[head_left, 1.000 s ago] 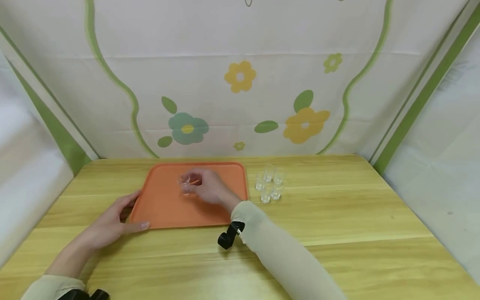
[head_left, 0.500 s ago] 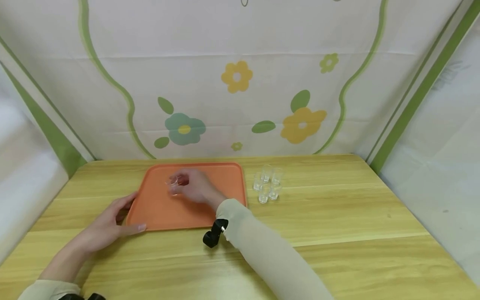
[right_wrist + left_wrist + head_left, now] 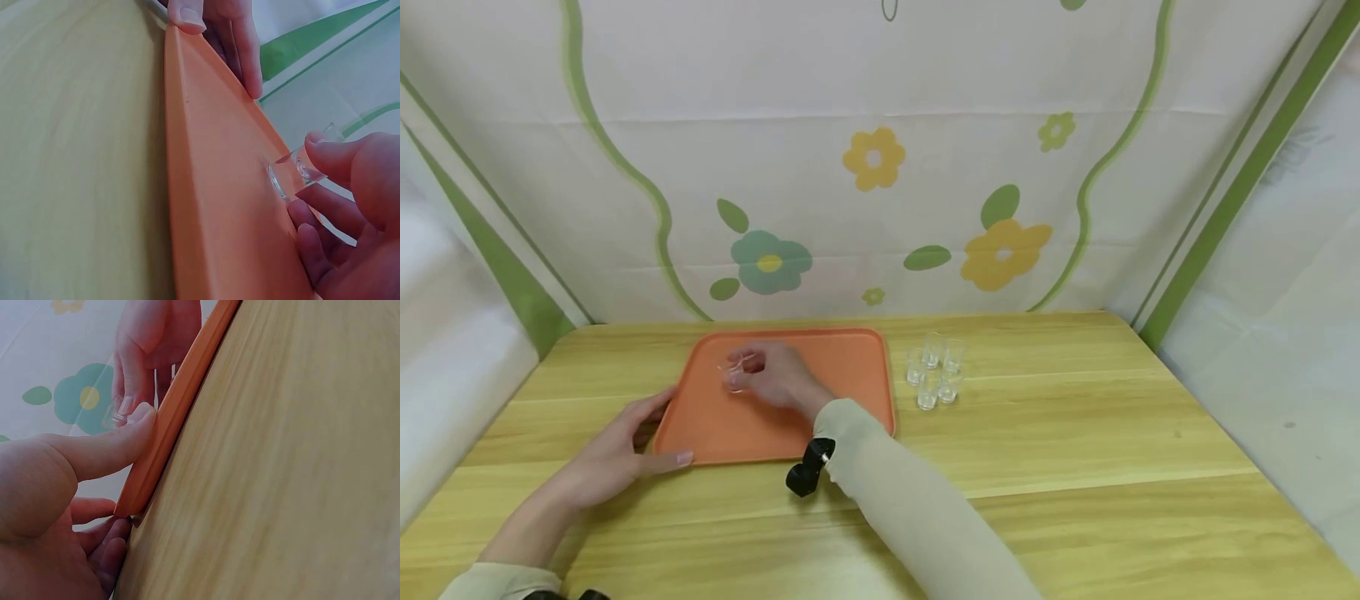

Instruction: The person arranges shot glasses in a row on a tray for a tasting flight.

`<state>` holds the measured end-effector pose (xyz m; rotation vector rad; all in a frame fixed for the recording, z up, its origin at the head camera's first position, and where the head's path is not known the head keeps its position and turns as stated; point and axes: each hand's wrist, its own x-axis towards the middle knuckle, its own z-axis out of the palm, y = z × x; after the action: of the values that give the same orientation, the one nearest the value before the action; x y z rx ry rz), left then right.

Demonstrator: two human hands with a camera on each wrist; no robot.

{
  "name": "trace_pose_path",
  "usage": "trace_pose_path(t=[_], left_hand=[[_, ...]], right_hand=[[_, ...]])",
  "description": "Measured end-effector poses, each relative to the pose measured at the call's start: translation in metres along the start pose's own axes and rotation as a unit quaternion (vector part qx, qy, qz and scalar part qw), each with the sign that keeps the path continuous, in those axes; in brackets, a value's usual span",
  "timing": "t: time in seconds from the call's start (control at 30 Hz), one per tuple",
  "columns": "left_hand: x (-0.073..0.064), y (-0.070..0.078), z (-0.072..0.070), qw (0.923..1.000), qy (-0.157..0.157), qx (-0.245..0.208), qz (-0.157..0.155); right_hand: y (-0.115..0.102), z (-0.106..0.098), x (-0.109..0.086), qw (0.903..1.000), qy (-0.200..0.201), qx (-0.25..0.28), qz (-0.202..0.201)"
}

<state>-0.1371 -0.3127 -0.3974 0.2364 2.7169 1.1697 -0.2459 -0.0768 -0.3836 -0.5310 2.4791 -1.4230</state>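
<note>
Now my right hand [image 3: 778,377] pinches a glass [image 3: 289,171], perhaps touching the tray [image 3: 848,371]; my left hand [image 3: 608,458] grips its corner.

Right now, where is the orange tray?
In the head view, the orange tray lies on the table, left of five glasses, its near-left corner gripped by the left hand.

Left hand [image 3: 62,478] grips orange tray [image 3: 184,390] at one corner: thumb on the rim, fingertips touching at the corner itself. Tray lies on the wood-grain desk [image 3: 275,456]. Right hand [image 3: 153,337], beyond the tray's rim, has fingertips on a clear glass [image 3: 111,415], partly hidden by the left thumb. Floral cloth [image 3: 31,356] behind
</note>
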Motion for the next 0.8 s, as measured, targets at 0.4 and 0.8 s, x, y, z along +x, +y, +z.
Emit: trace_pose_path(t=[0.4, 0.8], left_hand=[[0.0005, -0.0003, 0.0007, 1.0000, 0.000, -0.008, 0.000], [-0.0005, 0.0009, 0.0011, 0.9999, 0.002, -0.008, 0.008]], right_hand=[[-0.0032, 0.0024, -0.0014, 0.9995, 0.008, -0.026, 0.016], [-0.0015, 0.0022, 0.0009, 0.9991, 0.001, -0.040, 0.015]])
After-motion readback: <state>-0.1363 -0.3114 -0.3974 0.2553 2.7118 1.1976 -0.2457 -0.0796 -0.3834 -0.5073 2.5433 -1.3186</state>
